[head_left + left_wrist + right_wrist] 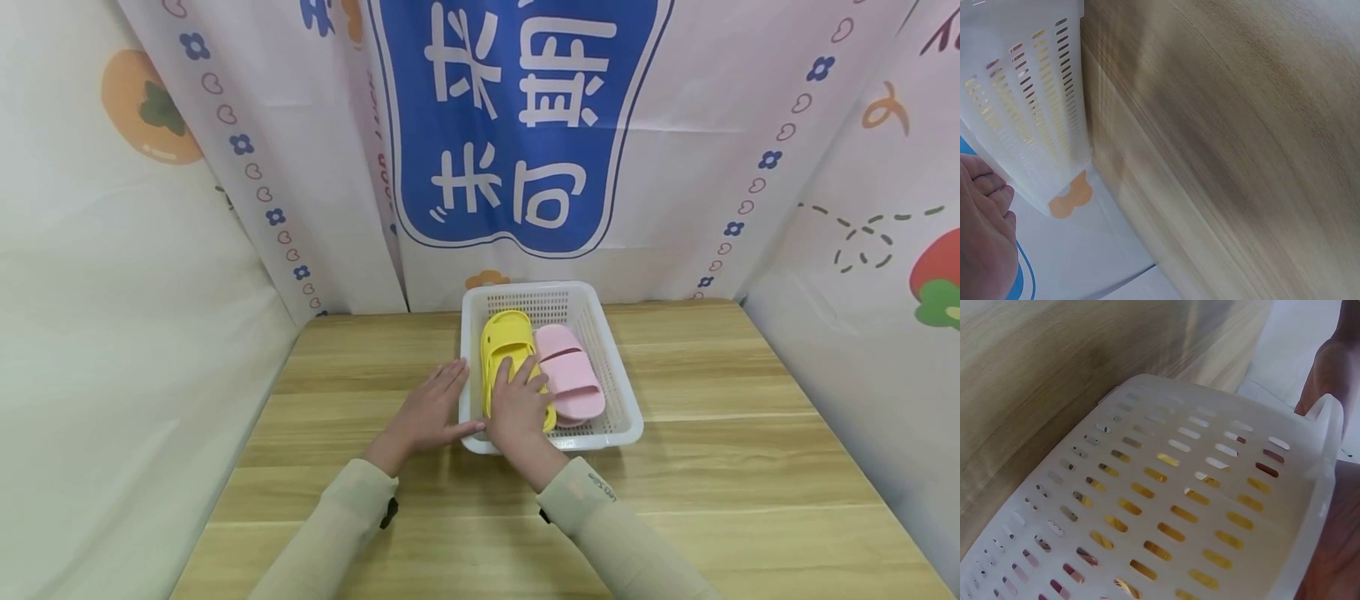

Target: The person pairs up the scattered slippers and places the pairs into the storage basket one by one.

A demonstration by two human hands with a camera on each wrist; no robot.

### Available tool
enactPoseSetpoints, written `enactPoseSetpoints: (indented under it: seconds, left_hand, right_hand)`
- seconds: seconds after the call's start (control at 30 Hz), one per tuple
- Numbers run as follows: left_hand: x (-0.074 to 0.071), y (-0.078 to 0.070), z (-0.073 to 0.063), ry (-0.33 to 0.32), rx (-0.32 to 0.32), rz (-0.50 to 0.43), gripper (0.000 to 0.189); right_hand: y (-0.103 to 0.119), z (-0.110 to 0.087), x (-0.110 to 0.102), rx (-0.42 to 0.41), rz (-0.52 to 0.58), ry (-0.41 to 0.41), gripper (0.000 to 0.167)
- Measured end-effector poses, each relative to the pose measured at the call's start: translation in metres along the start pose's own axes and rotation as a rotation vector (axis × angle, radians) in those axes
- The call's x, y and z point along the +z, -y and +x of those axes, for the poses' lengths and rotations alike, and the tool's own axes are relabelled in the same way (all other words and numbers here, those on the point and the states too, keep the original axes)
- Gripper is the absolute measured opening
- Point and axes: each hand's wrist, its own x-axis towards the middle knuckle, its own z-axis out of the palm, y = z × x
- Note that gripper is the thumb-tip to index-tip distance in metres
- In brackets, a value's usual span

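A white plastic basket with slotted walls stands on the wooden table. Inside it, yellow slippers lie on the left and pink slippers on the right. My right hand reaches over the front rim, its fingers spread over the yellow slippers and covering part of them. At the basket's left side, my left hand has its fingers extended along the rim and its thumb pointing toward the front corner. In the left wrist view, that hand appears beside the basket wall. Yellow and pink show through the slots.
The wood-grain table extends to both sides and in front of the basket. Behind it hangs a white printed cloth with a blue sign. White cloth walls border the left and right sides.
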Motion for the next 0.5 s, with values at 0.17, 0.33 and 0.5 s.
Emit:
enactPoseSetpoints:
  seconds: [0.17, 0.33, 0.5]
  left_hand:
    - [-0.0006, -0.0001, 0.0002, -0.004, 0.012, 0.003, 0.100]
    - [-0.0014, -0.0001, 0.0005, 0.003, 0.010, 0.001, 0.100]
    - [-0.0022, 0.0003, 0.0008, 0.009, 0.012, 0.002, 0.102]
  right_hand:
    - [-0.0006, 0.0005, -0.0008, -0.005, 0.007, 0.009, 0.113]
    - [-0.0013, -0.0005, -0.0023, -0.015, 0.026, 0.003, 0.110]
    - [-0.0018, -0.0014, -0.0029, -0.022, 0.033, -0.010, 0.106]
